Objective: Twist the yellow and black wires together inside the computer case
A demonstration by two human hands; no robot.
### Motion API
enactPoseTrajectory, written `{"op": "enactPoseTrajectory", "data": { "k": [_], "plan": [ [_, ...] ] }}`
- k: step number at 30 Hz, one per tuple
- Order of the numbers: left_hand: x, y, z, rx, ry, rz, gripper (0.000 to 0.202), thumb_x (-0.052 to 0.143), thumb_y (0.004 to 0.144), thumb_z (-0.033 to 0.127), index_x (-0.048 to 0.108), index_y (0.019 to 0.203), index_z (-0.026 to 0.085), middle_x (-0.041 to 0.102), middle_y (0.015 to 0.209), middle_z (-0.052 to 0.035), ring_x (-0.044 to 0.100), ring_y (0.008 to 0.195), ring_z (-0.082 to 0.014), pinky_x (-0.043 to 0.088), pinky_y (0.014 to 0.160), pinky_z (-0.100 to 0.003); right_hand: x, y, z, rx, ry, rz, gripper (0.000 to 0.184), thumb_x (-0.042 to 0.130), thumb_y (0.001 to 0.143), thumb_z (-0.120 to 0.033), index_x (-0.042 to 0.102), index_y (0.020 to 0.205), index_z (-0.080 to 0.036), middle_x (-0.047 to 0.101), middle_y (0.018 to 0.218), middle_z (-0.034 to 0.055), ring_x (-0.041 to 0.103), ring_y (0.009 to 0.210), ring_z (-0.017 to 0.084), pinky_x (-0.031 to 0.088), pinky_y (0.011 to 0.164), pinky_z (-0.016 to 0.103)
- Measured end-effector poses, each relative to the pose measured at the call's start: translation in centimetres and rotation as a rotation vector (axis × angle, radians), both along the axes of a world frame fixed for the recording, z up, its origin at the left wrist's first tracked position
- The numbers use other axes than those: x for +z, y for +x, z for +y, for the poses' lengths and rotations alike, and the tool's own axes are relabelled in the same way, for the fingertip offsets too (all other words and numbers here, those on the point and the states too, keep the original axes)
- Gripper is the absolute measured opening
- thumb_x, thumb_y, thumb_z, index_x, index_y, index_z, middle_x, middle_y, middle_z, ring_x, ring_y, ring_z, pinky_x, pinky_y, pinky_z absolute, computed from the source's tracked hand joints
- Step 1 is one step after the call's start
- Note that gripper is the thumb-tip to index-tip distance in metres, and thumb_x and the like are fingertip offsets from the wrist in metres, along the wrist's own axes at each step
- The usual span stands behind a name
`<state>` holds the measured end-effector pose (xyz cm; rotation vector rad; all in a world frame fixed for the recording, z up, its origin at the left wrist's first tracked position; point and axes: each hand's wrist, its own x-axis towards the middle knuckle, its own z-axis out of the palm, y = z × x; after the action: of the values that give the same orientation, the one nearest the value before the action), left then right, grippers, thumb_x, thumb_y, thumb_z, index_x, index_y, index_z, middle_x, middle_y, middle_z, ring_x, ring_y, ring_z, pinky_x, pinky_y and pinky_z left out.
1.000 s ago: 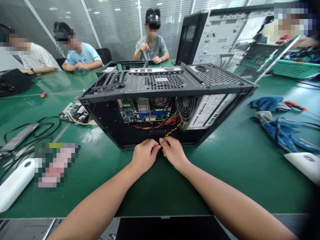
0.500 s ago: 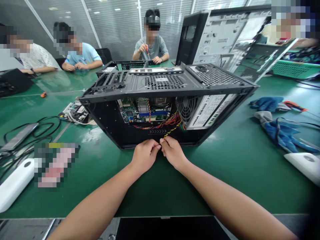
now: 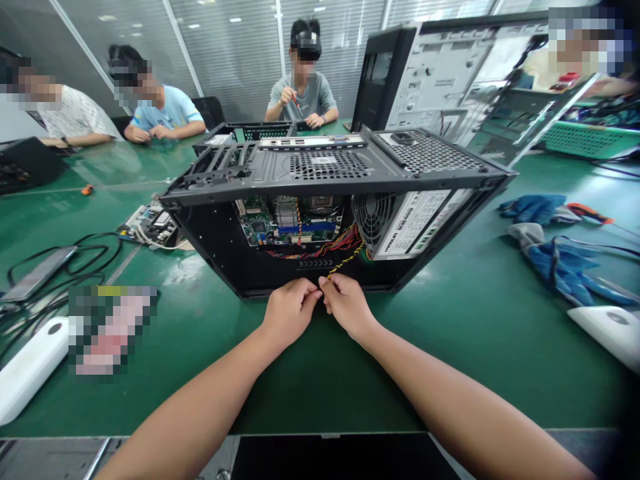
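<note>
An open black computer case stands before me on the green table. Twisted yellow-and-black cable runs from near the power supply down to my fingers. My right hand is closed on this cable in a pinch. Beside it, fingertips nearly touching, my left hand is also closed in a pinch at the cable's end; the end itself is hidden. Inside the case show the motherboard and a bundle of red, orange and black wires.
Blue gloves and an orange-handled tool lie right. A circuit board assembly, black cables and a white device are left. Another case stands behind, near a green basket. Several people sit around the table.
My hands and the cable hold nearly the same position. The person across has slightly shifted the screwdriver in their hand.
</note>
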<state>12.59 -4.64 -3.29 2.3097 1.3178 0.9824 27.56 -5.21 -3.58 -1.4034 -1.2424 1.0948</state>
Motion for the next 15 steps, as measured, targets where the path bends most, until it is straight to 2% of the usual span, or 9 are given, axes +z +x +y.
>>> {"op": "enactPoseTrajectory", "data": {
  "k": [15],
  "plan": [
    [0.28, 0.01, -0.01, -0.008, -0.049, -0.014, 0.011, 0.061, 0.091, 0.017, 0.063, 0.081, 0.021, 0.067, 0.073, 0.0006, 0.062, 0.068, -0.0143, 0.045, 0.064, -0.026, -0.26, 0.05, 0.12, 0.047, 0.043, -0.025, 0.035, 0.052, 0.09, -0.045, 0.042, 0.064, -0.024, 0.048, 0.049, -0.0043, 0.045, 0.044, 0.013, 0.035, 0.047, 0.027]
  ]
}}
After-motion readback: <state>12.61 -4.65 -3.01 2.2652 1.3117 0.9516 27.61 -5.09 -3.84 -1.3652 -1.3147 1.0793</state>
